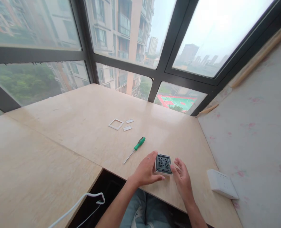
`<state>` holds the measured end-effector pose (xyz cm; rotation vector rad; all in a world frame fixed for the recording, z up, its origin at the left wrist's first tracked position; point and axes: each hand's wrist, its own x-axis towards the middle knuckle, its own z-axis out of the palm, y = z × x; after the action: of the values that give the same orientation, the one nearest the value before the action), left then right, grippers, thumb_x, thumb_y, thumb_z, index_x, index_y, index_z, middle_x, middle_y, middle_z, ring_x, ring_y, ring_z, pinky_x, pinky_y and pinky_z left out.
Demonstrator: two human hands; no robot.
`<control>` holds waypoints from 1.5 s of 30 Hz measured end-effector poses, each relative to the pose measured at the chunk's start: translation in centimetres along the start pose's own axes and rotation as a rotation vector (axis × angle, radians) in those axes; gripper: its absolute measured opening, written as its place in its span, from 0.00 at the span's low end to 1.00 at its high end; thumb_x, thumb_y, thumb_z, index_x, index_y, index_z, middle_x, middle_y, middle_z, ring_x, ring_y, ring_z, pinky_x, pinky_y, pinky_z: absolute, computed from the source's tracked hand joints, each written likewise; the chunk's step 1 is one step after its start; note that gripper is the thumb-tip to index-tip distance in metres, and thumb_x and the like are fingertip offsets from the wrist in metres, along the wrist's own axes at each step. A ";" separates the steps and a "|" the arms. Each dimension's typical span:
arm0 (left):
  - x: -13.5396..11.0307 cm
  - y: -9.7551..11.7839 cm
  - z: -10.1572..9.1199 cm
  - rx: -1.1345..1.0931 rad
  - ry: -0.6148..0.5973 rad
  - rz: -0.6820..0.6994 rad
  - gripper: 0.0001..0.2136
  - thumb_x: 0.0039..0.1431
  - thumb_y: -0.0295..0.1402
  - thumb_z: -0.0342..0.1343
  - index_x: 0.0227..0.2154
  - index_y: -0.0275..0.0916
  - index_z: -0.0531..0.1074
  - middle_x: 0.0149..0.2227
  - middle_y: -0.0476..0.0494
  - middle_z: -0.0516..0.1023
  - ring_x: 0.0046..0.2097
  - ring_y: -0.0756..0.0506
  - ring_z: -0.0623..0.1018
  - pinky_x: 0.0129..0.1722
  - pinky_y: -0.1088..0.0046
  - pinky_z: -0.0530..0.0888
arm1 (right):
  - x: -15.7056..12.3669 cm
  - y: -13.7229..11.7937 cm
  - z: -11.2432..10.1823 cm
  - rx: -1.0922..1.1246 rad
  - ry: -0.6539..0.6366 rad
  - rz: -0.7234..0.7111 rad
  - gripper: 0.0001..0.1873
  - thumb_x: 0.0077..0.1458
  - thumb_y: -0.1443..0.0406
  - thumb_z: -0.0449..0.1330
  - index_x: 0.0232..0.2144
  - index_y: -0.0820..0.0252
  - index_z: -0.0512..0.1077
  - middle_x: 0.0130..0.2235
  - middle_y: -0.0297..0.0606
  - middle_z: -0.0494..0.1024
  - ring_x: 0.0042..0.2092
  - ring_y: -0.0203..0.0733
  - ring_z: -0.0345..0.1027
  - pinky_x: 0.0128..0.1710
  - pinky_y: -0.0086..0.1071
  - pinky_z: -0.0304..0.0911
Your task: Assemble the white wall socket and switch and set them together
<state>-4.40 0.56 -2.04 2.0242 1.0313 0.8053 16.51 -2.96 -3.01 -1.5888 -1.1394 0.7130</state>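
A square light switch (163, 164) with its dark inner mechanism showing sits in a white box on the table, near the front edge. My left hand (145, 169) grips it from the left, fingers along the far side and thumb at the near side. On the right, my right hand (182, 179) is beside the switch with its fingers apart, and its thumb appears to touch the right edge. A green-handled screwdriver (139, 144) lies to the left of the switch. Farther back are a white square frame (116, 124) and two small white rocker plates (127, 128).
The pale table (59, 126) has a dark cut-out (107, 183) at its front, with a white cable (83, 198) hanging there. At right, a white socket box (222, 184) stands against the flowered wall (250, 152). Windows (128, 28) rise behind the table.
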 end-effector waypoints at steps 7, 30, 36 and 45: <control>0.6 0.8 0.0 0.010 0.041 -0.032 0.42 0.47 0.35 0.68 0.65 0.37 0.57 0.66 0.30 0.64 0.67 0.32 0.65 0.66 0.48 0.64 | 8.2 -8.1 5.4 -0.238 -0.247 -0.528 0.17 0.63 0.55 0.57 0.49 0.58 0.72 0.51 0.47 0.78 0.51 0.48 0.74 0.52 0.47 0.71; 0.7 1.0 -0.7 -0.103 0.063 -0.004 0.41 0.44 0.32 0.69 0.63 0.40 0.60 0.65 0.35 0.66 0.65 0.33 0.67 0.65 0.53 0.65 | 15.3 -14.4 24.2 -1.166 -0.982 -0.981 0.11 0.58 0.73 0.56 0.42 0.66 0.75 0.47 0.53 0.79 0.51 0.51 0.71 0.48 0.38 0.64; 0.7 0.9 -0.6 -0.073 0.043 -0.034 0.40 0.45 0.33 0.69 0.63 0.38 0.61 0.65 0.32 0.65 0.66 0.33 0.66 0.65 0.50 0.65 | 14.9 -13.5 21.7 -1.073 -0.968 -0.895 0.09 0.60 0.72 0.55 0.38 0.64 0.75 0.48 0.54 0.78 0.51 0.51 0.70 0.49 0.38 0.64; 0.5 0.5 -0.4 -0.041 0.031 -0.048 0.40 0.46 0.31 0.67 0.64 0.36 0.60 0.67 0.30 0.63 0.67 0.34 0.64 0.67 0.50 0.63 | 15.5 -11.0 14.1 -0.384 -0.639 -0.468 0.13 0.59 0.65 0.55 0.43 0.61 0.75 0.37 0.40 0.82 0.40 0.43 0.75 0.41 0.37 0.71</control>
<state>-4.24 0.91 -1.27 1.9509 1.0679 0.8285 6.61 17.21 4.39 -1.3342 -2.1382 0.7293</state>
